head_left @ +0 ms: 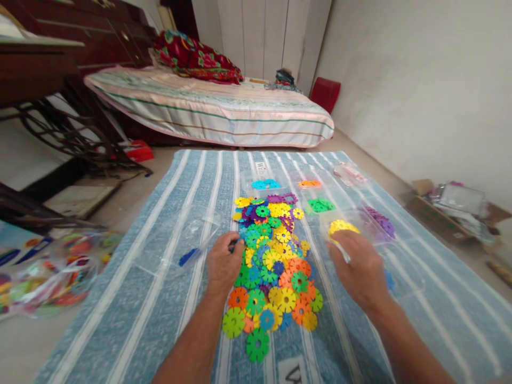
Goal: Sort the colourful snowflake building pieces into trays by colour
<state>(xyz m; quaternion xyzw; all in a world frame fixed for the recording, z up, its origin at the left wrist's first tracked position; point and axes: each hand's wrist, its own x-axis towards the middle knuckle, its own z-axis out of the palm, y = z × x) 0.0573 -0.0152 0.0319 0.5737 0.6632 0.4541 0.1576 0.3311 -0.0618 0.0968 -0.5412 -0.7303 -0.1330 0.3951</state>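
Observation:
My left hand [224, 261] is closed at the left edge of a heap of notched plastic snowflake discs [282, 249] in several colours. Thumb and fingers meet around something small and dark that I cannot make out. On the right, my right hand [360, 266] bends over yellow discs [343, 226] in a clear container, its fingers curled and the fingertips hidden. A pale edge shows beside the thumb; what those fingers hold is hidden. Near the front of the heap lies a green disc [257, 344].
Clear containers hold blue [265, 184], orange [309, 183], green [321, 205] and purple pieces [379, 223]. A clear bag [176, 240] with a dark blue item [189, 257] lies left. Beyond the striped cloth [160, 208] stands a bed [224, 114]; a cardboard box [452, 213] sits right.

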